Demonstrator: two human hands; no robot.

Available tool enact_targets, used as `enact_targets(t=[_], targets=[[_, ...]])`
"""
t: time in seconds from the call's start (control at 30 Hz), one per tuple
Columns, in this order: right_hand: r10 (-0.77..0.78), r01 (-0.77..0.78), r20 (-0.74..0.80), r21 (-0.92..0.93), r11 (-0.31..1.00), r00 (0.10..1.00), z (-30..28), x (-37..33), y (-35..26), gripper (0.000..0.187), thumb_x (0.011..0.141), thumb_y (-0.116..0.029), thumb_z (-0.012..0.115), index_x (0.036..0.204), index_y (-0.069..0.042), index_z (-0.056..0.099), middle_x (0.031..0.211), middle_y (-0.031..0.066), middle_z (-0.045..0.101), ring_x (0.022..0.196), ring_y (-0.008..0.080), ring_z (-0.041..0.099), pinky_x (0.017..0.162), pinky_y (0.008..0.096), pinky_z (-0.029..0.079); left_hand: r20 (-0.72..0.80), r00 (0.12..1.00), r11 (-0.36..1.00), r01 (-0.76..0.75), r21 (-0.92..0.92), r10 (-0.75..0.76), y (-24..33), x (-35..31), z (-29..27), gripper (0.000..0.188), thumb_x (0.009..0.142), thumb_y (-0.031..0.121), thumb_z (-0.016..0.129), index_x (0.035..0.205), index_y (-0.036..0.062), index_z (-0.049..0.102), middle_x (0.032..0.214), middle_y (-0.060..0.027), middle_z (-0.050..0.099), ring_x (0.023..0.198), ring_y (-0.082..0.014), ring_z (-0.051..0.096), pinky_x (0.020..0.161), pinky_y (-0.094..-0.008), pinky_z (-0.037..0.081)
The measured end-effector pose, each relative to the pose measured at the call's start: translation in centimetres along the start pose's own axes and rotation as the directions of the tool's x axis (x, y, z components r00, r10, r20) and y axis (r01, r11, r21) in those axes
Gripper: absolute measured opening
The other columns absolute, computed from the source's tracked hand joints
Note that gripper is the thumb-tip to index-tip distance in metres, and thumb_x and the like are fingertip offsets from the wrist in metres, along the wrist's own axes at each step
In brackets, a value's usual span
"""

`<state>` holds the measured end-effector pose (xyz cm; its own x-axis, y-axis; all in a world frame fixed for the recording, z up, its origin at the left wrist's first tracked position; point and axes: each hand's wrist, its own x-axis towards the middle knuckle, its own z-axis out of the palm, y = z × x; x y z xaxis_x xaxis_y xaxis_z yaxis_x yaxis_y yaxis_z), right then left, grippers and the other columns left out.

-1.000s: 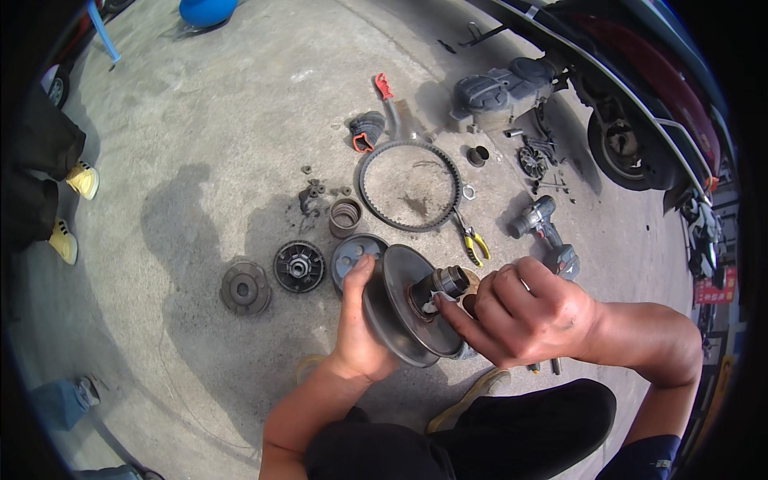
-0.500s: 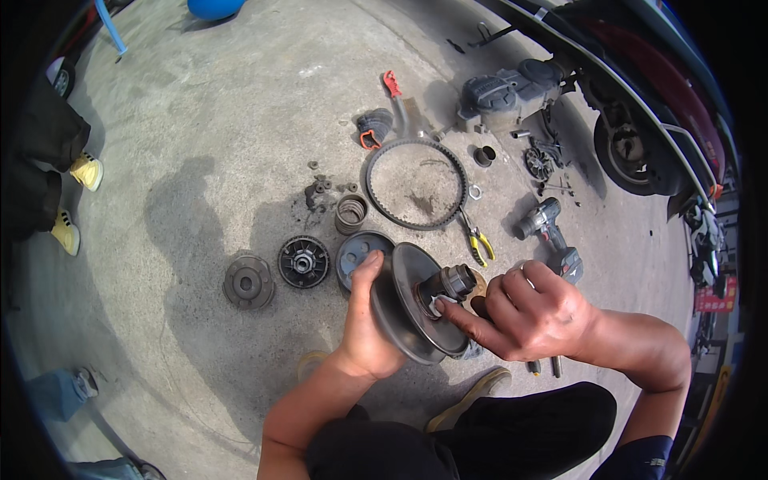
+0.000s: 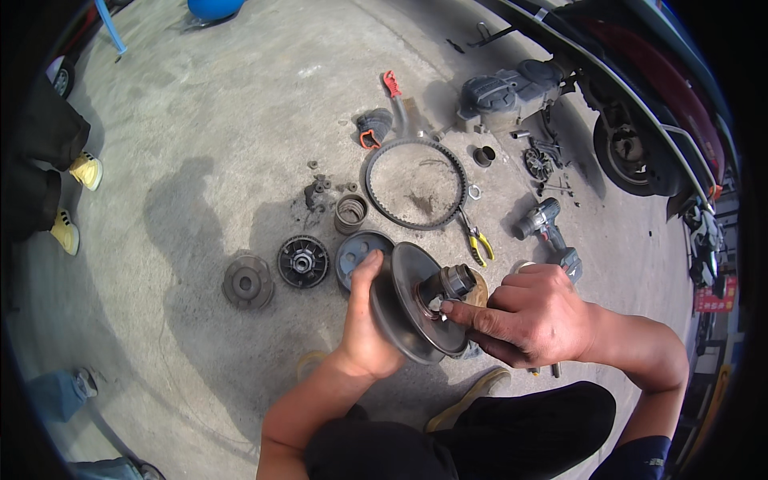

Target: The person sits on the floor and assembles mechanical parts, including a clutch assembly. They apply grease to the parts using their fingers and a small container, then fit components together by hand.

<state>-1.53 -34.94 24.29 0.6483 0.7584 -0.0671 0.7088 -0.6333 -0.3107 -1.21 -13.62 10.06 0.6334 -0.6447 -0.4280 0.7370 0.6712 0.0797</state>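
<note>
**Your left hand (image 3: 368, 340) is wrapped round the dark grey metal double-disc pulley (image 3: 410, 296)**

Left to right: round grey flanged metal plate (image 3: 260, 290), then black ribbed disc (image 3: 303, 262), both on grey concrete floor (image 3: 200, 120). Pulley tilted between your hands. Your right hand (image 3: 548, 316), fingers curled, sets its index fingertip at whitish material (image 3: 435, 305) near the pulley's centre; cannot tell whether it holds anything.

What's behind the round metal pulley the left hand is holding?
Past the pulley on the left shows part of a grey plate with holes; on the right, a brownish piece. The pulley and left hand cover the plate's remainder; anything else directly behind is hidden.
</note>
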Motion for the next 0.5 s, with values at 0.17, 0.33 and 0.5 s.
enact_targets(t=[0.17, 0.33, 0.5], targets=[[0.250, -0.262, 0.100, 0.559, 0.787, 0.963, 2.1, -0.3, 0.7, 0.056, 0.085, -0.010, 0.080, 0.140, -0.011, 0.070, 0.095, 0.0160, 0.080, 0.071, 0.0336, 0.076, 0.065, 0.0396, 0.063, 0.061, 0.998, 0.998, 0.017, -0.059, -0.014, 0.0, 0.1, 0.0, 0.074, 0.100, 0.072, 0.050, 0.133, 0.0068, 0.062, 0.124, -0.0137, 0.069, 0.113, -0.0275, 0.068, 0.100, -0.0449, 0.056], [0.205, -0.224, 0.092, 0.496, 0.839, 0.974, 2.5, 0.0, 1.2, 0.058, 0.082, -0.010, 0.081, 0.139, -0.013, 0.071, 0.093, 0.0156, 0.079, 0.072, 0.0337, 0.076, 0.066, 0.0409, 0.063, 0.042, 0.999, 0.998, 0.035, -0.052, -0.033, -0.1, 0.0, -0.1, 0.068, 0.101, 0.070, 0.049, 0.129, 0.0089, 0.064, 0.121, -0.0112, 0.070, 0.109, -0.0259, 0.069, 0.098, -0.0426, 0.056], [0.206, -0.249, 0.144, 0.445, 0.860, 0.968, 1.8, 0.4, 1.6, 0.058, 0.078, -0.011, 0.081, 0.136, -0.016, 0.073, 0.087, 0.0140, 0.077, 0.074, 0.0348, 0.075, 0.065, 0.0443, 0.061, 0.021, 0.999, 0.998, 0.032, -0.057, -0.031, -0.4, 0.4, -0.6, 0.066, 0.102, 0.069, 0.050, 0.128, 0.0103, 0.066, 0.120, -0.0105, 0.071, 0.108, -0.0260, 0.069, 0.097, -0.0430, 0.055]])
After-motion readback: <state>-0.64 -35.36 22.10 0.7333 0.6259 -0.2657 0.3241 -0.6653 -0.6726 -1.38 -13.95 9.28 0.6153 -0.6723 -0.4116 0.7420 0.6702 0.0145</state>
